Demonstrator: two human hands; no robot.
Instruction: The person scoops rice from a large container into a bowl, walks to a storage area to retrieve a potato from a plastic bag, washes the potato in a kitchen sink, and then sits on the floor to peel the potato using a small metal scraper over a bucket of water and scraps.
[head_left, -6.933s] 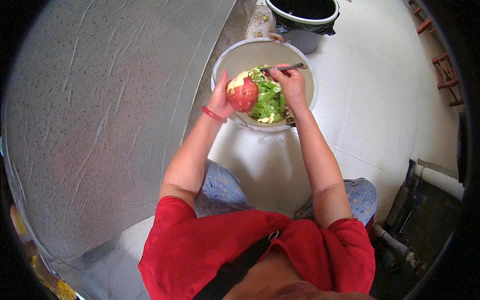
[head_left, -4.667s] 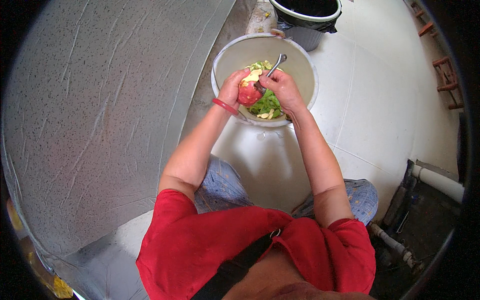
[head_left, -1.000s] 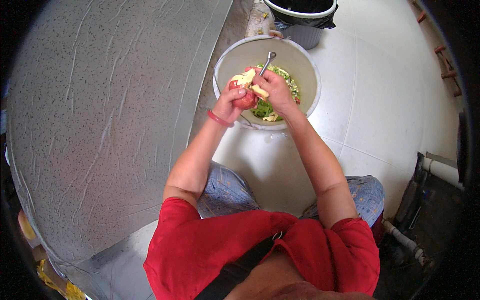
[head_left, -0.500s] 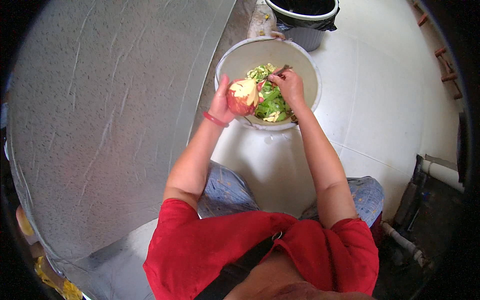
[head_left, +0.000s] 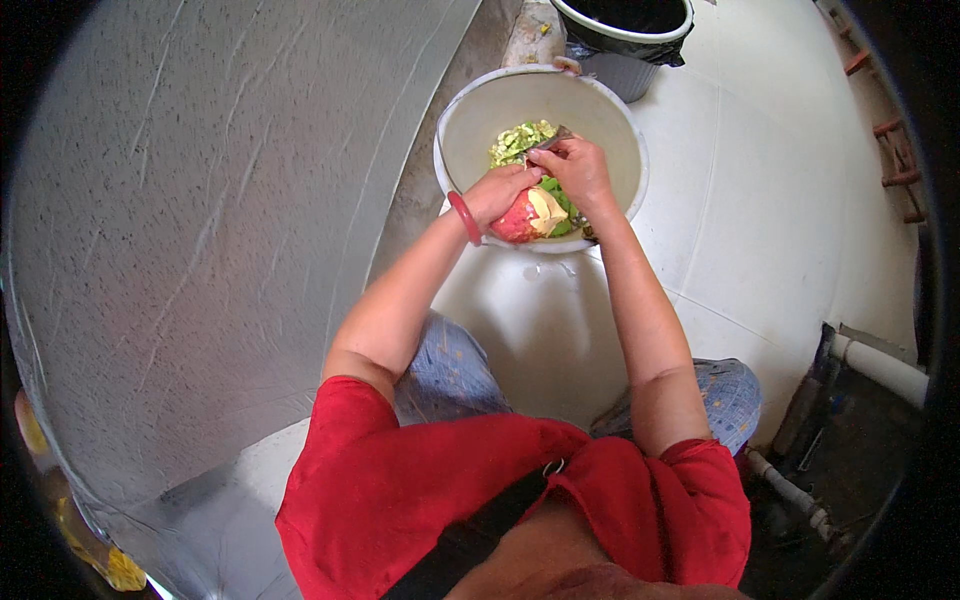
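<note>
Over a pale round basin, my left hand is closed around a round, red-skinned sweet potato. Part of its skin is gone, and pale yellow flesh shows on the side facing right. My right hand grips a small dark knife just above it; fingers hide most of the blade. The two hands almost touch at the fingertips. Below them in the basin lie chopped light-green pieces and green leaves, partly covered by my hands.
Behind the basin stands a grey bin lined with a black bag. A large grey speckled panel rises on the left. White floor extends to the right, with pale pipes near the right edge.
My left hand has turned over and moved right and slightly down, bringing the sweet potato under my right hand. The knife hand has barely moved.
</note>
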